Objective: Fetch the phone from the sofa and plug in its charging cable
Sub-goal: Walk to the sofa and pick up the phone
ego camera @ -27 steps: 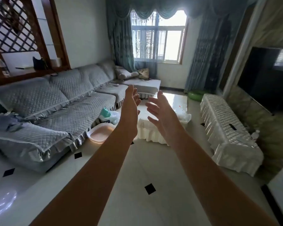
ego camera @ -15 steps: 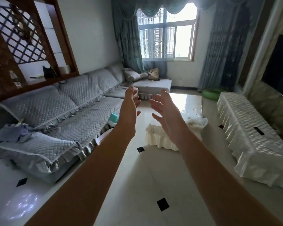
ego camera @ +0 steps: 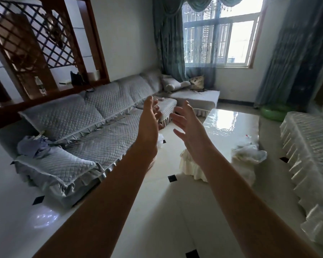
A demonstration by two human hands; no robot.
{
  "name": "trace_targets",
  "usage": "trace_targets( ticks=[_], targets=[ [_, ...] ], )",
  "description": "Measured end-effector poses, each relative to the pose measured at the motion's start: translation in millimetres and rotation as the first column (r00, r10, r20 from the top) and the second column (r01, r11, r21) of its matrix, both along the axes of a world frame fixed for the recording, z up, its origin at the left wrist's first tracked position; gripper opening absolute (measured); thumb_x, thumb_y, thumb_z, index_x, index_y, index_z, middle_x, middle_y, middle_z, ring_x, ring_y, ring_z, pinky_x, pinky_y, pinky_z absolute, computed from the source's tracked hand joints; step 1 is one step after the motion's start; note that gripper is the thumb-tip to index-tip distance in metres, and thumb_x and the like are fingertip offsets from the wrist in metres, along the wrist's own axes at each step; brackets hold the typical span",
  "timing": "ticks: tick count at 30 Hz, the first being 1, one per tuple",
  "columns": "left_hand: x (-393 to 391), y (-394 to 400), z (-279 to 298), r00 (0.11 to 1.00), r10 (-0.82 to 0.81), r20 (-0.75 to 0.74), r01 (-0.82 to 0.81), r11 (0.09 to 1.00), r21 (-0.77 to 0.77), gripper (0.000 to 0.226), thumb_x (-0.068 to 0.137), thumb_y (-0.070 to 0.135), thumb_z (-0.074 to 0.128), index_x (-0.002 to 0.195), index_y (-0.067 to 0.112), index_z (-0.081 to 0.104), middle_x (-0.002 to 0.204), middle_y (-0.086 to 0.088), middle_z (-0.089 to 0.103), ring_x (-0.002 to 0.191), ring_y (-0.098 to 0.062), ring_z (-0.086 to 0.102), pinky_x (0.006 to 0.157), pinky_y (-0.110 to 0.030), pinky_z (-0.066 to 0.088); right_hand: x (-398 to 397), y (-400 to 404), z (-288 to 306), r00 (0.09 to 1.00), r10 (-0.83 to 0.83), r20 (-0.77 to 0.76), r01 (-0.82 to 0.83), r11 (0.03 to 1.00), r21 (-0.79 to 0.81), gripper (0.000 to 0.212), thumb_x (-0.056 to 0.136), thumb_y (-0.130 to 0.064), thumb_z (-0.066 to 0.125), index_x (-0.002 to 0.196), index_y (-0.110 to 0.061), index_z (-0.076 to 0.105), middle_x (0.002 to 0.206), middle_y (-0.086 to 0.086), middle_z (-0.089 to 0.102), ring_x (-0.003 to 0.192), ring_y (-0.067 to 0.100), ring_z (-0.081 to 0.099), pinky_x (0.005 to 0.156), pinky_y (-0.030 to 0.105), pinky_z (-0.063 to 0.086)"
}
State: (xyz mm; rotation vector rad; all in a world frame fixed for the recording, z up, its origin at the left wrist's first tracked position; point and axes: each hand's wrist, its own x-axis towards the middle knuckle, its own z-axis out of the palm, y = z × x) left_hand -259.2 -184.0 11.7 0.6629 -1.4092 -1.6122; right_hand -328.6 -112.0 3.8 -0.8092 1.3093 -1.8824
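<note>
A long grey quilted sofa (ego camera: 104, 135) runs along the left wall and turns into a chaise (ego camera: 198, 97) under the window. Small items lie on the far seat (ego camera: 162, 99) and on the chaise; I cannot tell which is the phone, and no cable shows clearly. My left hand (ego camera: 149, 125) and my right hand (ego camera: 188, 129) are stretched out in front of me at mid-frame, palms facing each other, fingers spread, holding nothing. Both are well short of the far seats.
A glossy white coffee table (ego camera: 229, 123) stands right of my hands, with a crumpled plastic bag (ego camera: 250, 153) on its near corner. A covered low cabinet (ego camera: 309, 153) lines the right wall. Crumpled cloth (ego camera: 34, 146) lies on the sofa's near end. A wooden lattice divider (ego camera: 35, 43) stands behind it.
The view has moved forward and tilted up, so the sofa, table and window appear closer. My hands keep the same spread pose in front of me.
</note>
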Motion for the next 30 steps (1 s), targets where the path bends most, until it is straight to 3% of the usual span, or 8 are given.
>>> trace_targets(
  ticks=[4, 9, 12, 15, 17, 30],
  targets=[
    [-31.9, -47.8, -10.0, 1.000, -0.002, 0.005, 0.002, 1.000, 0.012, 0.058, 0.102, 0.050, 0.025, 0.144, 0.016, 0.045, 0.154, -0.008, 0.042, 0.136, -0.025, 0.044, 0.111, -0.046, 0.031, -33.1, -47.6, -11.4, 1.000, -0.011, -0.013, 0.011, 1.000, 0.020, 0.060, 0.094, -0.051, 0.036, 0.143, -0.015, 0.039, 0.142, 0.005, 0.049, 0.133, 0.020, 0.043, 0.113, 0.041, 0.029],
    [-74.2, -135.1, -21.0, 0.999, -0.039, 0.002, 0.039, 0.999, 0.017, 0.059, 0.101, 0.052, 0.024, 0.146, 0.019, 0.042, 0.156, -0.008, 0.040, 0.138, -0.025, 0.043, 0.115, -0.049, 0.028, -72.3, -129.2, -12.0, 0.999, -0.051, -0.007, 0.051, 0.997, 0.054, 0.057, 0.095, -0.049, 0.037, 0.140, -0.016, 0.043, 0.123, -0.002, 0.057, 0.117, 0.015, 0.051, 0.111, 0.040, 0.031],
    [-99.3, -192.7, -17.7, 0.999, -0.052, -0.010, 0.052, 0.998, 0.021, 0.060, 0.102, 0.051, 0.023, 0.148, 0.017, 0.040, 0.157, -0.009, 0.037, 0.139, -0.026, 0.041, 0.115, -0.048, 0.029, -94.1, -179.5, -5.0, 0.997, -0.073, 0.015, 0.072, 0.996, 0.047, 0.052, 0.095, -0.046, 0.038, 0.136, -0.015, 0.047, 0.100, -0.008, 0.067, 0.107, 0.011, 0.059, 0.109, 0.042, 0.032],
    [-123.1, -237.2, -12.3, 0.996, -0.089, -0.021, 0.090, 0.996, 0.021, 0.061, 0.102, 0.052, 0.022, 0.149, 0.016, 0.038, 0.159, -0.010, 0.035, 0.141, -0.028, 0.038, 0.116, -0.050, 0.027, -111.8, -218.8, 0.8, 0.993, -0.109, 0.047, 0.106, 0.993, 0.048, 0.049, 0.094, -0.045, 0.042, 0.132, -0.015, 0.051, 0.122, 0.006, 0.063, 0.124, 0.021, 0.050, 0.108, 0.040, 0.035],
    [-137.6, -258.6, -10.4, 0.994, -0.107, -0.033, 0.107, 0.994, 0.021, 0.062, 0.101, 0.053, 0.022, 0.148, 0.016, 0.039, 0.159, -0.010, 0.035, 0.141, -0.028, 0.038, 0.116, -0.051, 0.026, -122.3, -239.4, 2.4, 0.992, -0.120, 0.047, 0.117, 0.991, 0.064, 0.051, 0.094, -0.046, 0.042, 0.134, -0.016, 0.049, 0.131, 0.010, 0.058, 0.125, 0.020, 0.051, 0.107, 0.039, 0.035],
    [-230.5, -370.4, -11.5, 0.992, -0.112, -0.049, 0.115, 0.992, 0.052, 0.060, 0.102, 0.051, 0.024, 0.148, 0.016, 0.040, 0.159, -0.009, 0.035, 0.142, -0.026, 0.036, 0.112, -0.044, 0.027, -224.2, -358.7, 0.6, 0.996, -0.086, -0.005, 0.086, 0.995, 0.055, 0.056, 0.095, -0.051, 0.035, 0.138, -0.017, 0.046, 0.135, 0.006, 0.055, 0.126, 0.017, 0.048, 0.106, 0.036, 0.034]
  ],
)
